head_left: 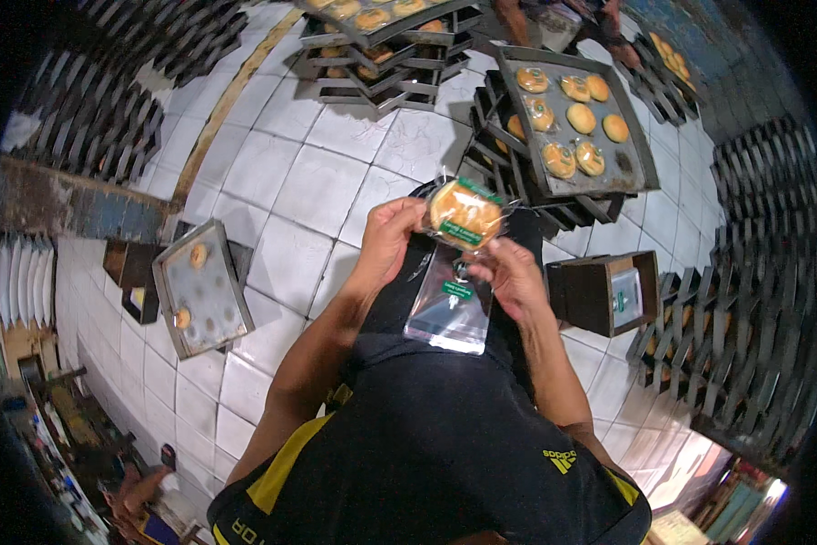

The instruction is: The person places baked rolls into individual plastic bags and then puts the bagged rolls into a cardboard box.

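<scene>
Above my lap, a round golden bun in a clear plastic bag with green print [465, 214] is held between both hands. My left hand [393, 238] pinches the bag's left edge. Fingers of my right hand [510, 275] close on its lower right corner. Across my thighs lies a stack of clear flat plastic bags [449, 313] with a green label, just under the bun. To the right, a metal tray [640, 150] carries several buns, some bagged and some bare.
Stacked trays of buns [381, 68] stand ahead. At left, another tray [236, 300] holds two buns. An open box [599, 289] with plastic bags inside sits by my right arm. Dark tray stacks line both sides of the white tiled floor [331, 177]. Another person's arm [619, 41] shows at the far right.
</scene>
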